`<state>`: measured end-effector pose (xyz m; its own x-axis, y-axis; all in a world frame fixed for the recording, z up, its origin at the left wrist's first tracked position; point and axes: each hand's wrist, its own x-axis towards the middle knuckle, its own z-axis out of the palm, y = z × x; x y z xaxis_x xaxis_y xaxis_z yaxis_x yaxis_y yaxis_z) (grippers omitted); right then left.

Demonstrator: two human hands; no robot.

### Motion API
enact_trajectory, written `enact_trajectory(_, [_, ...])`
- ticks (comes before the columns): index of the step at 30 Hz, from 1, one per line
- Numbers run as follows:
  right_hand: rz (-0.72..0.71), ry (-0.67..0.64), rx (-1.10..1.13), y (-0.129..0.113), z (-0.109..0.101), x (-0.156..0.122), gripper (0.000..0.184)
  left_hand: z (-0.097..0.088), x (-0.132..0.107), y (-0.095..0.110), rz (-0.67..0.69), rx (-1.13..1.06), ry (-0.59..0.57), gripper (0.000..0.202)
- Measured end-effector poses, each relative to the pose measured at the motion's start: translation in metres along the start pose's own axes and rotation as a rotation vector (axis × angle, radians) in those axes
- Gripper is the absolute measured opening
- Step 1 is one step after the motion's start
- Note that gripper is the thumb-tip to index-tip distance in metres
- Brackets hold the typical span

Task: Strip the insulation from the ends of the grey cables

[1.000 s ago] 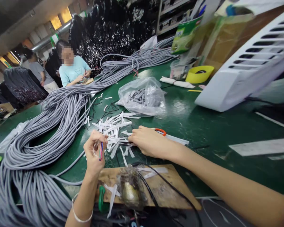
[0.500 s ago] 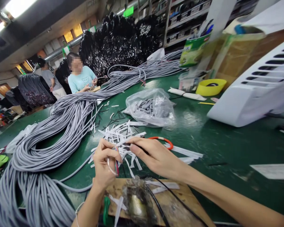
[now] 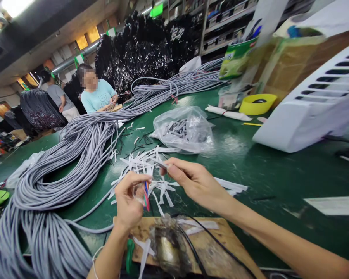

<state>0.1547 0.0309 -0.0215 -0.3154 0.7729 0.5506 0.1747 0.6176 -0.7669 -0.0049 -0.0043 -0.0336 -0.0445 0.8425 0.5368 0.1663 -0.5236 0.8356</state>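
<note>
My left hand (image 3: 130,198) is closed around the coloured wires (image 3: 146,195), seemingly to keep them bunched, near the white strips (image 3: 138,161). My right fingertips (image 3: 172,169) pinch a slim grey piece (image 3: 160,164), its end left clear, probably for control.

The left forearm (image 3: 114,248) stood steep below the curled left hand (image 3: 130,199), while the right forearm (image 3: 273,234) was angled inward and the right hand (image 3: 196,184), just apart from the left, held thumb (image 3: 177,173) and forefinger (image 3: 180,163) in a pinch.
</note>
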Motion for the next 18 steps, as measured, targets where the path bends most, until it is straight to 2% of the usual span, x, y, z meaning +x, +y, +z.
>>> enact_trajectory(3, [-0.068,0.111,-0.026,-0.001,0.003,-0.004,0.035,0.005,-0.001,-0.001,-0.186,-0.039,0.019,0.026])
enact_trajectory(6, [-0.219,0.182,-0.107,-0.002,0.008,-0.008,0.016,0.014,-0.002,0.002,-0.238,0.013,-0.03,0.024])
enact_trajectory(8, [-0.245,0.211,-0.128,-0.001,0.01,-0.01,0.018,0.018,-0.002,0.005,-0.256,0.07,-0.07,0.022])
enact_trajectory(10, [-0.166,0.226,-0.108,-0.001,0.011,-0.008,0.029,0.019,-0.002,0.007,-0.302,0.1,-0.079,0.022])
enact_trajectory(13, [0.058,0.198,0.028,-0.001,0.009,-0.003,0.042,0.016,0.0,0.008,-0.351,0.031,-0.079,0.028])
enact_trajectory(15, [0.169,0.148,0.136,-0.002,0.009,0.0,0.047,0.014,0.002,0.009,-0.313,-0.035,-0.13,0.032])
enact_trajectory(18, [0.233,0.077,0.209,-0.002,0.01,0.002,0.051,0.013,0.004,0.01,-0.242,-0.087,-0.208,0.038])
